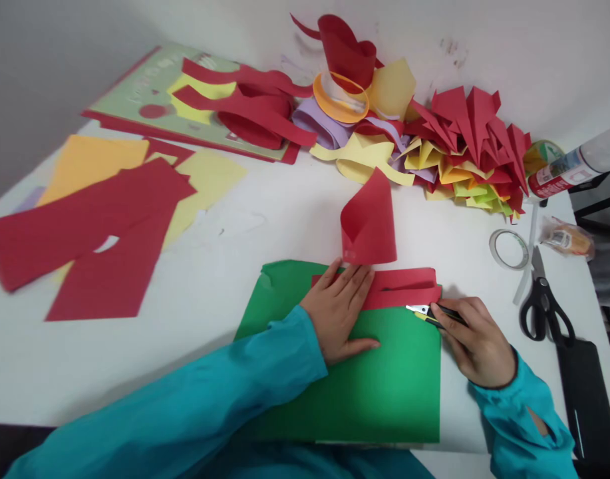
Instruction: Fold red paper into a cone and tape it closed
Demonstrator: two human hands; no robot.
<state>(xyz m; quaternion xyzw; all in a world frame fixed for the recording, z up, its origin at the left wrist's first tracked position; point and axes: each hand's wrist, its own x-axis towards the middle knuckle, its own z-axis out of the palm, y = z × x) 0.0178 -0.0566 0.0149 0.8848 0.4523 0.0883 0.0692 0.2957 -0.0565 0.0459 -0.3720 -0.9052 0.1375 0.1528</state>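
Observation:
My left hand [342, 309] lies flat with fingers stretched over the left part of a folded red paper strip [409, 276]. A dark slit runs lengthwise in the strip, which rests on the top edge of a green sheet [384, 392]. My right hand [477, 339] grips a craft knife [427, 311] with a black and yellow handle. Its silver tip points left, just below the strip's lower edge; I cannot tell whether it touches the paper. Just beyond my left fingertips stands a curled red paper piece [372, 229].
Red paper pieces [115, 233] overlap yellow and orange sheets at left. Behind them lies a pale green folder [130, 100]. Folded paper shapes [464, 146] line the wall. At right are a tape roll [509, 249], scissors [545, 306], a black case [589, 392] and a spray can [559, 174].

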